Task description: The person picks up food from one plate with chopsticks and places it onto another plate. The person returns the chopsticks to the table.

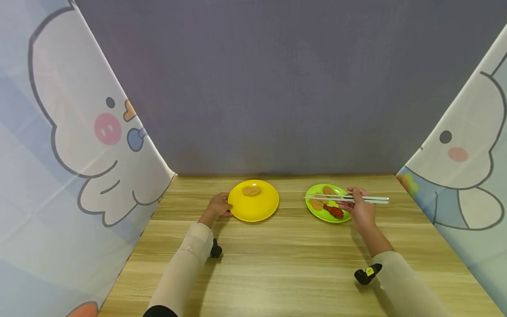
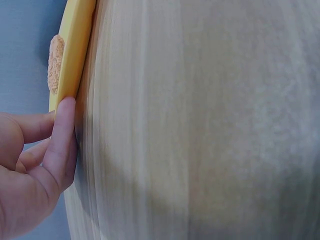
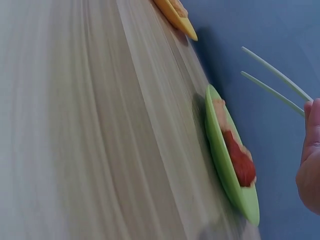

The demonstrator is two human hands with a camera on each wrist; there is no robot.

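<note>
My left hand (image 1: 219,205) pinches the left rim of a yellow plate (image 1: 257,212), thumb above and fingers beneath the edge, as the left wrist view shows. On this plate lies one tan nugget-like piece (image 1: 251,191). My right hand (image 1: 362,210) grips a pair of silvery chopsticks (image 1: 372,199) over a green plate (image 1: 321,216). Their tips point left and stand apart, with nothing between them in the right wrist view. The green plate bears several tan pieces (image 1: 316,204) and a red-brown drumstick (image 1: 336,212).
Both plates stand near the back of the wooden table (image 1: 285,264), a gap between them. Behind rises a grey wall panel (image 1: 277,88). Printed cartoon curtains hang at the left (image 1: 79,154) and the right (image 1: 467,176).
</note>
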